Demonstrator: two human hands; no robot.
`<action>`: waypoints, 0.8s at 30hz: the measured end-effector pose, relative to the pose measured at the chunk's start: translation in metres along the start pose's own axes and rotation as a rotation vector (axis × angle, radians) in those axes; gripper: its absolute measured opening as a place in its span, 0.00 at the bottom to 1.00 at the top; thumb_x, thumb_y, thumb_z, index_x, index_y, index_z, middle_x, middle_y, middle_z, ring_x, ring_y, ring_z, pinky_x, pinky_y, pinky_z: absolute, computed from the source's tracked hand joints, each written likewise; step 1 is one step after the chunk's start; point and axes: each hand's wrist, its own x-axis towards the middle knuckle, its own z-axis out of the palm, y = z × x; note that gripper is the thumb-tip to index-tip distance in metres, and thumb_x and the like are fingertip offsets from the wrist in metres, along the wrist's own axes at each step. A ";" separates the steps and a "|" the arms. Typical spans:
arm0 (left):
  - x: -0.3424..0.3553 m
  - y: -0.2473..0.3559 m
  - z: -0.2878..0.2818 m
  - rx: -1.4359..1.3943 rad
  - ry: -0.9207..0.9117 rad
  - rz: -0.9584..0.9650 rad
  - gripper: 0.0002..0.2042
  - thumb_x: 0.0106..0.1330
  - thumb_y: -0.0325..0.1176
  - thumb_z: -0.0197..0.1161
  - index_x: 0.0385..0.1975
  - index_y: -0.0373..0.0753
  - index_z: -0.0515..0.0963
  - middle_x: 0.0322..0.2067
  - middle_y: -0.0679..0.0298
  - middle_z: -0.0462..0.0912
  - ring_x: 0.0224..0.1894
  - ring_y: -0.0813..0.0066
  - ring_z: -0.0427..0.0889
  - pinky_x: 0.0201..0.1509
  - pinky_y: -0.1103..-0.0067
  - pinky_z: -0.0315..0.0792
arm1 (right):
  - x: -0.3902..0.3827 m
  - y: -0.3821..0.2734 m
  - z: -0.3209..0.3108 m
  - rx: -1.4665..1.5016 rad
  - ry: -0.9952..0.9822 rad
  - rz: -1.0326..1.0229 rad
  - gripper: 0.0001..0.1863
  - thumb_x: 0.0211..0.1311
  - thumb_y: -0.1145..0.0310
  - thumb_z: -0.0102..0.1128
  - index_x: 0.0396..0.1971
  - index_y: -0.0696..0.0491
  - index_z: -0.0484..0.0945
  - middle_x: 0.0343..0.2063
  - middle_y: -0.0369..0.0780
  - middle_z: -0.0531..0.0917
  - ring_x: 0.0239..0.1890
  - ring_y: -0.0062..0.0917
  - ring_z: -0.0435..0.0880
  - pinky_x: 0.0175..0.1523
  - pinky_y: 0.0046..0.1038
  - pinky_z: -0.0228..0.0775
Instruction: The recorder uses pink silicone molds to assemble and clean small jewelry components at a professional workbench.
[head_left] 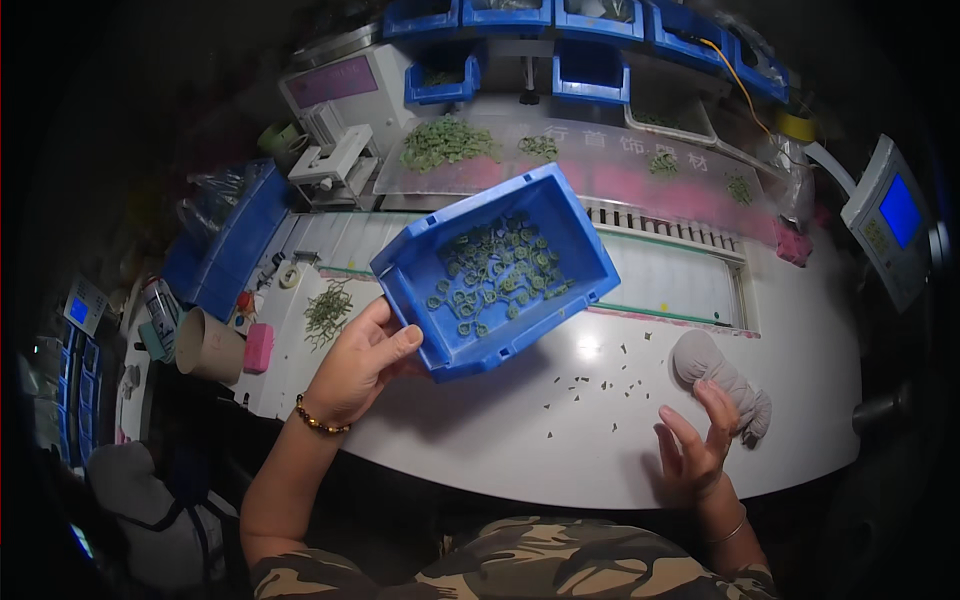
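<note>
My left hand (362, 362) grips a blue plastic bin (545, 322) by its near left edge, thumb on the rim. The bin is tilted above the white table, its inside turned toward me. Many small green ring-shaped pieces (500, 265) lie scattered over its floor. My right hand (695, 440) is raised with fingers apart and nothing visible in it. It is close to a grey cloth pouch (720, 378) that is bunched and tied. Left of the pouch, small dark green bits (603, 385) are strewn on the tabletop.
Green twig-like pieces (328, 313) lie on the left, near a tan cup (207, 345) and a pink block (259, 348). Behind the bin, a clear shelf (600, 150) bears green piles. Blue bins (590, 72) hang above; a screen device (888, 215) stands at right.
</note>
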 end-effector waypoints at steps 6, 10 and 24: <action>-0.026 0.000 -0.014 0.034 -0.049 -0.061 0.21 0.69 0.34 0.58 0.58 0.32 0.64 0.50 0.58 0.77 0.48 0.71 0.80 0.48 0.71 0.79 | 0.029 -0.012 0.016 0.128 -0.166 -0.123 0.19 0.52 0.68 0.67 0.46 0.49 0.79 0.55 0.46 0.73 0.56 0.40 0.72 0.59 0.42 0.66; -0.025 -0.003 -0.018 0.036 0.030 -0.056 0.22 0.68 0.35 0.58 0.58 0.32 0.64 0.49 0.59 0.76 0.46 0.74 0.80 0.47 0.73 0.79 | 0.049 -0.055 0.043 0.544 -0.569 -0.302 0.34 0.59 0.51 0.59 0.62 0.52 0.65 0.65 0.48 0.62 0.67 0.44 0.61 0.67 0.44 0.57; -0.043 0.008 -0.035 0.046 0.135 0.041 0.19 0.70 0.31 0.53 0.58 0.30 0.65 0.50 0.57 0.77 0.48 0.73 0.80 0.51 0.74 0.77 | 0.082 -0.087 0.138 0.413 -0.619 -0.218 0.47 0.61 0.37 0.48 0.66 0.63 0.55 0.67 0.52 0.57 0.73 0.40 0.48 0.75 0.42 0.34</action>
